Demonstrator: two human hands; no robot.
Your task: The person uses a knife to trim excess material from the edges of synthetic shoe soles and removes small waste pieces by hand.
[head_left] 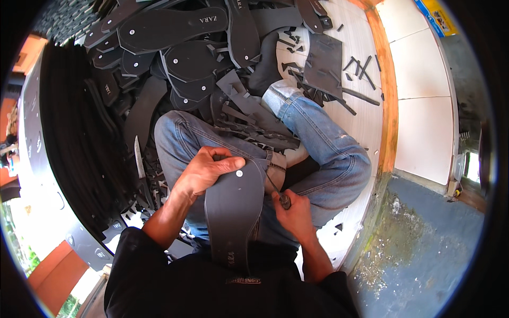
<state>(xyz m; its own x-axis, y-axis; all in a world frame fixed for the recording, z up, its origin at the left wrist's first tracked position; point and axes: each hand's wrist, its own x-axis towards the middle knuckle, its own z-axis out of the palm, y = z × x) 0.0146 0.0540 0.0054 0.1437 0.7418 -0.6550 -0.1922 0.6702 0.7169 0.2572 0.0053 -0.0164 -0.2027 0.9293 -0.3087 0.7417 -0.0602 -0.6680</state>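
A black shoe sole [234, 206], with a small round white sticker near its far end, lies lengthwise over my lap. My left hand [204, 172] grips its far left edge, thumb pressed on top and fingers beneath. In my right hand [295, 214] is a thin-bladed tool [285, 201] with a dark rounded handle. Its narrow metal part points up and left beside the sole's right edge; whether it touches the edge I cannot tell. To the left of my knee, a knife [139, 159] with a pointed pale blade stands among dark scraps.
A heap of black soles [172, 29] spreads beyond my legs. At the left rises a tall stack of dark sheets or soles [79, 138]. Cut scraps [363, 71] and a dark flat sheet [324, 63] lie on the pale floor. A wooden edge strip [389, 90] borders it on the right.
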